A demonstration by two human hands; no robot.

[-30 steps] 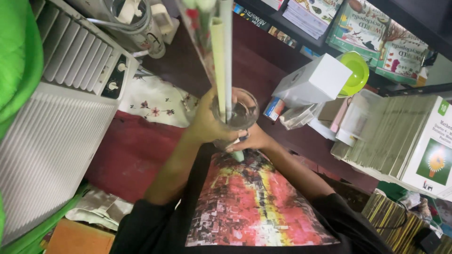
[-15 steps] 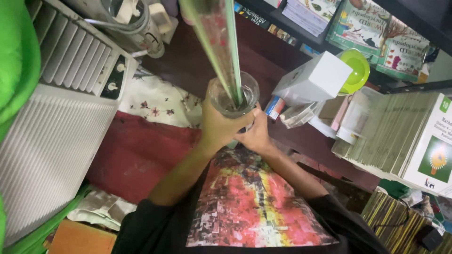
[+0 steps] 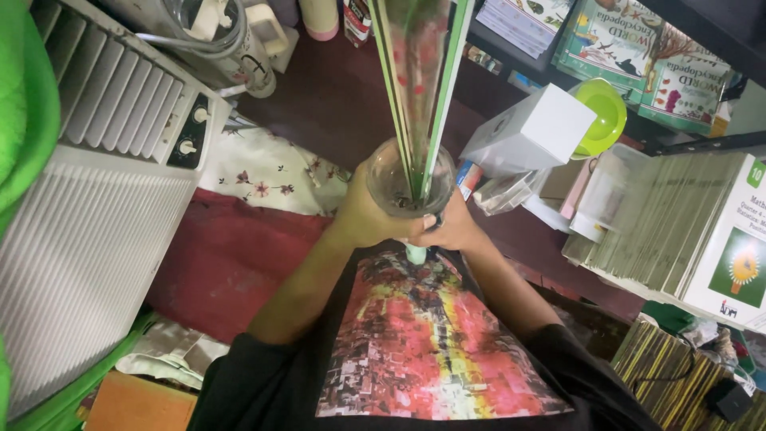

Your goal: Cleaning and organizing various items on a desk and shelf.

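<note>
**Both hands around a glass vase of long stems**

The person holds a clear glass vase [image 3: 409, 185] up in front of the chest, seen from straight above so that its round mouth faces the camera. The left hand [image 3: 369, 214] wraps the vase from the left side, its fingers [image 3: 421, 223] curled closed around the glass below the rim. The right hand [image 3: 456, 230] comes in from the right and lower down, its fingers closed against the underside of the vase and touching the left hand; a pale green piece [image 3: 416, 255] shows just beneath the two hands, and what it is cannot be made out.

Several long green stems [image 3: 415, 88] stand in the vase and rise toward the camera, running out of the top of the picture, with blurred red showing among them.

To the left stands a white cooler unit [image 3: 96, 168] with slatted vents and two knobs, and beside it lies a floral cloth [image 3: 267, 172] over a red cover [image 3: 231, 255]. To the right, well apart from the hands, are a white box [image 3: 533, 136], a lime-green bowl [image 3: 602, 120] and stacked books [image 3: 678, 231] on dark shelving.
</note>
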